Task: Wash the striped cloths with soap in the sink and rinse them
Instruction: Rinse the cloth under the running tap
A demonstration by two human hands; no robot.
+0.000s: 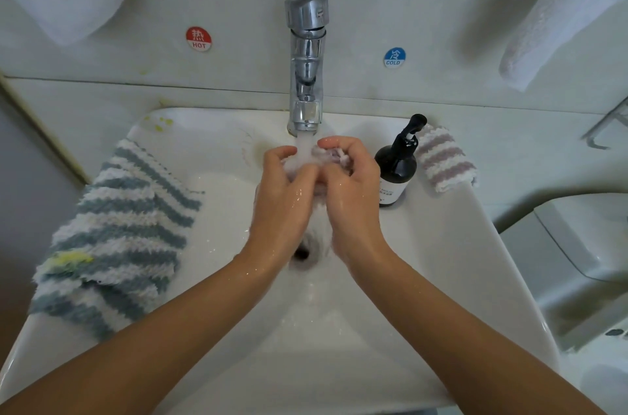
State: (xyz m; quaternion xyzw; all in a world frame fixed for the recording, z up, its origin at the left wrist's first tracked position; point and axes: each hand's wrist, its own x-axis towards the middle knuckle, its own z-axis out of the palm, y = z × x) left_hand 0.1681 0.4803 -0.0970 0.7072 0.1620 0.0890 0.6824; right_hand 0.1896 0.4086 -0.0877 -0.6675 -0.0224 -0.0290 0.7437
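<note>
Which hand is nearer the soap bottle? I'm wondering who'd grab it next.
Right. The right hand grips the cloth under the tap, just beside the soap bottle; the left hand sits on the far side of the right hand.

Pale wall [441,6] bearing 2 round stickers, red HOT [198,39] and blue COLD [394,58]; white towel [560,13], possibly hung, upper right.

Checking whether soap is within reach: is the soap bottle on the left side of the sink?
No, the soap bottle stands on the sink's right side, beside the right hand.
</note>
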